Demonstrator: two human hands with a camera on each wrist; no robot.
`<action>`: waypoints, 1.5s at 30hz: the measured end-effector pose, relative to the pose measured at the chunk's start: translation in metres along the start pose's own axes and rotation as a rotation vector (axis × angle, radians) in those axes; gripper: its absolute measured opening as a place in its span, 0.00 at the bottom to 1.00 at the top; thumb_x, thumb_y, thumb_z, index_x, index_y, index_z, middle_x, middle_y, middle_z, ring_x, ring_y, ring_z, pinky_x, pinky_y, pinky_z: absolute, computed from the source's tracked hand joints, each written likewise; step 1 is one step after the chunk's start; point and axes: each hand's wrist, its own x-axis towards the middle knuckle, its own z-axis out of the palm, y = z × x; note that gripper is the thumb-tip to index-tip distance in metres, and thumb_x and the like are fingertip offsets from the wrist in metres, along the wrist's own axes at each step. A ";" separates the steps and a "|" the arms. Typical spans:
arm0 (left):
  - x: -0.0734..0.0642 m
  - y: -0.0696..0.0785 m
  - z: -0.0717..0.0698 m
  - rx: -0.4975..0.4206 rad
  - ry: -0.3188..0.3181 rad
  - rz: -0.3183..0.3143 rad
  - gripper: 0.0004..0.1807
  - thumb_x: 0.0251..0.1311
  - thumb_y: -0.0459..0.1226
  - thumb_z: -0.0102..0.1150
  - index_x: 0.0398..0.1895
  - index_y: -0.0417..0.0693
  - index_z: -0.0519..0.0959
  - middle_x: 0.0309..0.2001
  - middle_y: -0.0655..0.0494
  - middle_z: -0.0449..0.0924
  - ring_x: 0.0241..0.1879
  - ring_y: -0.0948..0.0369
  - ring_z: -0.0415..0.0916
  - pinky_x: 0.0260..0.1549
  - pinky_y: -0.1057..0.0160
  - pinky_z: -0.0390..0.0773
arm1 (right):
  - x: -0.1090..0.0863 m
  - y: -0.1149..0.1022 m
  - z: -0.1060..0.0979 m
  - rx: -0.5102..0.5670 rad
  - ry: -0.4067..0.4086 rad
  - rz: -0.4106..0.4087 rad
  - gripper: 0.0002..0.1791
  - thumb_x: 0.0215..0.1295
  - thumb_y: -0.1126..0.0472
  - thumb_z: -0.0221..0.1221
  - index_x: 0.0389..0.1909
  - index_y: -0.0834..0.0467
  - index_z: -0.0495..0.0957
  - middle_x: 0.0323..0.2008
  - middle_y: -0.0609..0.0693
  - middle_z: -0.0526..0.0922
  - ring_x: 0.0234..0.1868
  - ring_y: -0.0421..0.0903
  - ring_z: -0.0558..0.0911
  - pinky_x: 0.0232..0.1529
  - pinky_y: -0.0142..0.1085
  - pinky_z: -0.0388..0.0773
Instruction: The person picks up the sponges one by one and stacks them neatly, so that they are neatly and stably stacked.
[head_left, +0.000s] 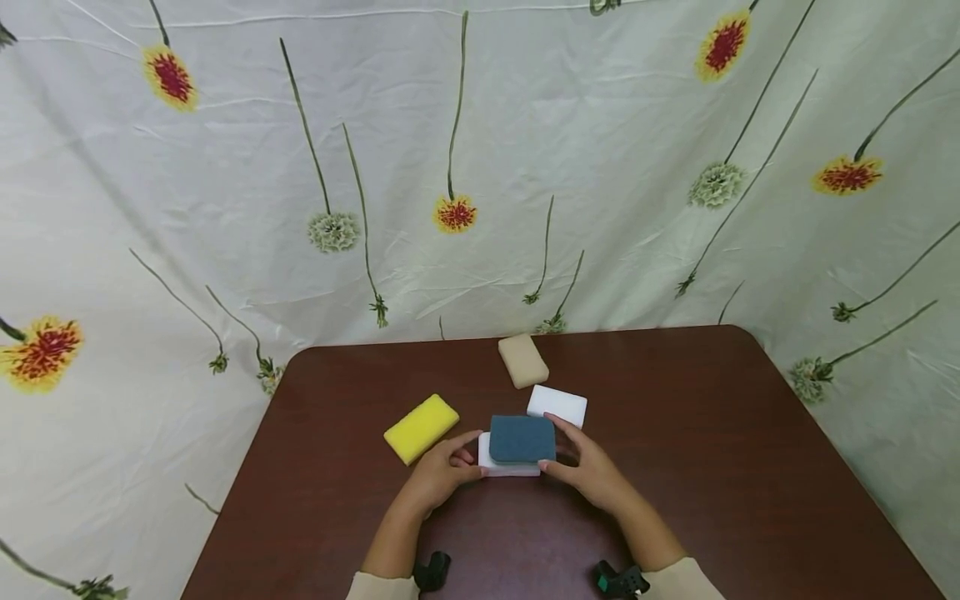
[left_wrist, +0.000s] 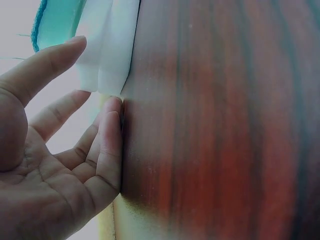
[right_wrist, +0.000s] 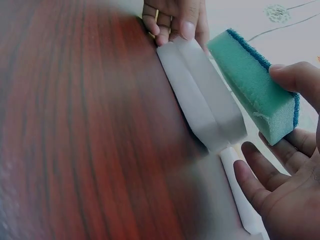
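Observation:
A white sponge block (head_left: 510,471) lies on the table, and a lengthwise seam in the right wrist view suggests two stacked sponges. My left hand (head_left: 442,473) holds its left end, thumb at the near corner and index finger at the far corner. Above the block, my right hand (head_left: 592,473) grips a scrub sponge (head_left: 522,439) by its right end, thumb on the near edge. This sponge has a green foam body (right_wrist: 260,92) and a dark blue scouring face on top. In the right wrist view it is tilted and apart from the white block.
A yellow sponge (head_left: 422,429) lies left of the stack. Behind the right hand is another white sponge (head_left: 558,405), and a beige sponge (head_left: 522,361) sits by the far edge of the brown table (head_left: 712,433). A flower-patterned cloth (head_left: 615,150) hangs behind.

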 end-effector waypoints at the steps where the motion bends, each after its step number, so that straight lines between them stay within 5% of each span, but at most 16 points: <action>1: 0.000 0.000 0.000 0.002 -0.003 0.001 0.35 0.56 0.40 0.74 0.69 0.51 0.75 0.41 0.47 0.75 0.37 0.58 0.72 0.36 0.63 0.75 | 0.000 0.000 0.001 -0.006 -0.001 0.004 0.44 0.63 0.56 0.69 0.77 0.52 0.60 0.72 0.60 0.68 0.64 0.62 0.78 0.61 0.52 0.76; 13: 0.001 -0.001 -0.002 0.037 -0.017 0.019 0.36 0.57 0.41 0.74 0.70 0.52 0.73 0.42 0.48 0.75 0.37 0.57 0.73 0.37 0.61 0.75 | 0.004 -0.001 0.008 -0.015 -0.036 -0.015 0.42 0.65 0.54 0.68 0.78 0.49 0.60 0.76 0.57 0.63 0.68 0.63 0.74 0.62 0.54 0.76; 21: 0.000 0.000 0.000 0.017 -0.022 0.011 0.39 0.56 0.40 0.74 0.72 0.48 0.71 0.43 0.47 0.75 0.37 0.59 0.73 0.35 0.64 0.75 | 0.006 -0.001 0.009 -0.045 -0.021 0.006 0.43 0.63 0.51 0.70 0.77 0.44 0.62 0.76 0.52 0.64 0.73 0.61 0.68 0.70 0.61 0.64; 36: 0.001 0.000 0.000 0.029 -0.026 0.027 0.41 0.55 0.39 0.75 0.73 0.48 0.70 0.44 0.46 0.75 0.39 0.58 0.72 0.36 0.63 0.75 | 0.010 0.007 0.006 -0.050 -0.086 -0.053 0.43 0.66 0.54 0.67 0.79 0.51 0.58 0.78 0.56 0.59 0.77 0.61 0.62 0.71 0.59 0.64; 45: -0.003 -0.001 0.003 0.075 -0.010 0.067 0.52 0.54 0.43 0.76 0.80 0.53 0.57 0.63 0.42 0.67 0.58 0.49 0.70 0.54 0.47 0.75 | 0.010 0.005 0.007 -0.030 -0.097 0.003 0.42 0.68 0.54 0.65 0.79 0.47 0.58 0.79 0.56 0.58 0.74 0.62 0.67 0.70 0.61 0.65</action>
